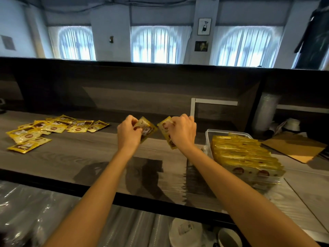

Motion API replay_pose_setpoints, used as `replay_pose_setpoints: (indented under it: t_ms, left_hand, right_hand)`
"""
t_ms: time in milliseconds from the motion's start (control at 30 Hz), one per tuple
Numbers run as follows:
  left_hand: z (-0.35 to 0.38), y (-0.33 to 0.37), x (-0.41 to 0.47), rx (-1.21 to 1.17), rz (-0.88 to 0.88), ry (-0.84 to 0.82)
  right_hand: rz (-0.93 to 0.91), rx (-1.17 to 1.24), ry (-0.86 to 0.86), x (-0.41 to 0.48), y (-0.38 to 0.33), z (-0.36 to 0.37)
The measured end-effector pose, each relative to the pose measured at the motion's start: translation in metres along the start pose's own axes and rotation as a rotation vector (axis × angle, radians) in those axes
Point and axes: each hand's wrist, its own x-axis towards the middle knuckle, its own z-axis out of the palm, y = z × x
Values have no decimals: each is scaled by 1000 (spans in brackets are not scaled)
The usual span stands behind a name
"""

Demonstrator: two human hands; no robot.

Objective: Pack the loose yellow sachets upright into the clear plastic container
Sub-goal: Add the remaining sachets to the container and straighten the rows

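Observation:
My left hand (128, 130) holds a yellow sachet (147, 128) above the middle of the wooden counter (85, 154). Just to its right, my right hand (183, 131) grips another yellow sachet (164, 126), tilted on its edge. The two sachets are close but apart. A pile of loose yellow sachets (48, 130) lies flat at the far left of the counter. At the right stands the clear plastic container (208, 138), packed with several upright yellow sachets (243, 155) in a row.
A raised dark back panel runs behind the counter. Beyond the container lie a brown board (293, 147) and a roll of foil-like material (265, 114). Below the counter's front edge are plastic wrap (35, 211) and white cups (187, 232).

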Motion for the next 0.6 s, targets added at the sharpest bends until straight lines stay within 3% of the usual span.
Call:
replay_pose_setpoints:
  t_ms: [267,433,600]
  left_hand:
    - [14,65,4,-197,192,69]
    - [50,103,-7,-259,314,-35]
    - [90,132,-27,-288,422,-180]
  right_hand:
    - [68,156,307,28,25,-60]
    - [199,114,373,32,71,-98]
    - [325,42,326,28,120,-118]
